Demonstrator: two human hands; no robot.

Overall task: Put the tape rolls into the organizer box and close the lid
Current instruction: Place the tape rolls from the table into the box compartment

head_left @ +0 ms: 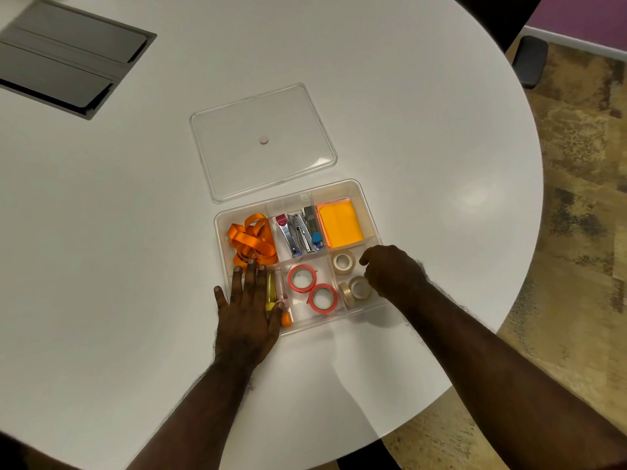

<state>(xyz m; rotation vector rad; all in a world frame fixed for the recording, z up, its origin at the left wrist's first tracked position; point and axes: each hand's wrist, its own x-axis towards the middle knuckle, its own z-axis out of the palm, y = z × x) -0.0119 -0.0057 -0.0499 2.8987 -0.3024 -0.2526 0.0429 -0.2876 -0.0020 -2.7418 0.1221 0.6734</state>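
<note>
A clear organizer box [368,212] sits open on the white table. Two red-rimmed tape rolls [310,288] lie in its front middle compartment. Beige tape rolls [343,261] fill the front right compartment, one flat, another [359,288] flat and one on edge [346,295]. My right hand [393,271] hovers over that compartment's right side, fingers curled by the beige rolls; I cannot tell whether it grips one. My left hand [249,307] lies flat with fingers spread on the box's front left corner. The clear lid [237,171] lies flat just behind the box.
Orange ribbon [251,240], staplers [298,232] and orange sticky notes [340,225] fill the back compartments. Yellow and pink items [274,290] lie under my left fingers. A grey cable hatch [68,52] is set into the table far left. The table's edge curves at the right.
</note>
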